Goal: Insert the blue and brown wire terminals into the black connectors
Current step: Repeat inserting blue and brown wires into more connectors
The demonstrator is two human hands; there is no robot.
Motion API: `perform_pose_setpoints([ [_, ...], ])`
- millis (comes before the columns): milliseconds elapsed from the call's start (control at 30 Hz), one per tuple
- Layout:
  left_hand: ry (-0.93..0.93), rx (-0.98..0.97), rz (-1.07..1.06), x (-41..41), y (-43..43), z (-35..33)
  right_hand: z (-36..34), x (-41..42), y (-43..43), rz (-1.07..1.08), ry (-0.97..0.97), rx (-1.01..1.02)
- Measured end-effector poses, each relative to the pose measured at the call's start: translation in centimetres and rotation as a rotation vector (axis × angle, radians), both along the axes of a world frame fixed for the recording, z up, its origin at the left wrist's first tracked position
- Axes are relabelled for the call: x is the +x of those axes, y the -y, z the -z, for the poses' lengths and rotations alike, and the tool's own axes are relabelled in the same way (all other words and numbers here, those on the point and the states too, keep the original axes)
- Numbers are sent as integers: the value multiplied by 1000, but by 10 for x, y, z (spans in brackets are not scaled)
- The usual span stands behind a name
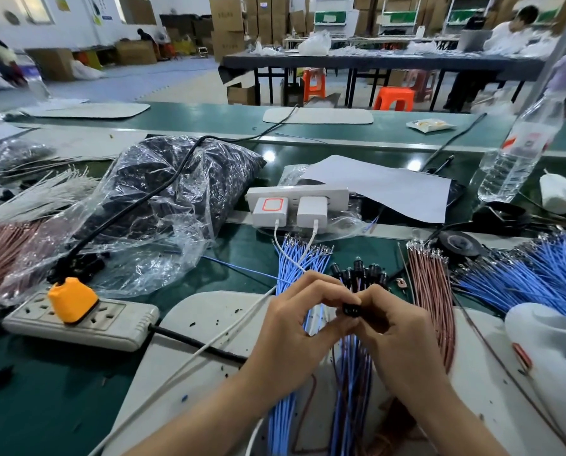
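My left hand (295,327) and my right hand (393,330) meet over the grey mat (189,327). Between their fingertips sits a small black connector (351,309); my right hand grips it, and my left hand pinches at its near end, though the wire there is hidden by fingers. Wired black connectors (360,273) stand in a cluster just behind my hands, their blue and brown wires hanging down below my palms. A loose bundle of blue wires (291,261) lies to the left of them. Brown wires (431,291) lie to the right.
A grey power strip (110,327) with an orange plug (72,299) lies left. A plastic bag of black parts (176,192), white chargers (291,210), a water bottle (518,149), a black tape roll (459,243), more blue wires (538,278) and a white object (544,337) surround the mat.
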State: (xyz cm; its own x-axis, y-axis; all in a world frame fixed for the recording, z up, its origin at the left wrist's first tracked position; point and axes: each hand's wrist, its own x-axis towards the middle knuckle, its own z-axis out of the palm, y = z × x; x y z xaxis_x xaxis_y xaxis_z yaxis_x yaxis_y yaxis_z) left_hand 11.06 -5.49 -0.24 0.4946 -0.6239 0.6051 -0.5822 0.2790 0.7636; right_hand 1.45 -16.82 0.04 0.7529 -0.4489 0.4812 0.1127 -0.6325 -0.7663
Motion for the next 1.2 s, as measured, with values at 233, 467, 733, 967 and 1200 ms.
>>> perform_pose_setpoints([
  [233, -4, 26, 28, 2, 1, 1, 0, 1, 1, -15, 5, -42],
  [467, 15, 26, 20, 2, 1, 2, 0, 1, 1, -24, -8, -40],
  [733, 12, 5, 35, 2, 1, 4, -1, 1, 0, -26, -32, -90],
  [967, -12, -7, 57, 1, 2, 3, -1, 3, 1, -47, -54, -77],
  [1200, -43, -8, 48, 1, 1, 4, 3, 3, 3, -45, -94, -61],
])
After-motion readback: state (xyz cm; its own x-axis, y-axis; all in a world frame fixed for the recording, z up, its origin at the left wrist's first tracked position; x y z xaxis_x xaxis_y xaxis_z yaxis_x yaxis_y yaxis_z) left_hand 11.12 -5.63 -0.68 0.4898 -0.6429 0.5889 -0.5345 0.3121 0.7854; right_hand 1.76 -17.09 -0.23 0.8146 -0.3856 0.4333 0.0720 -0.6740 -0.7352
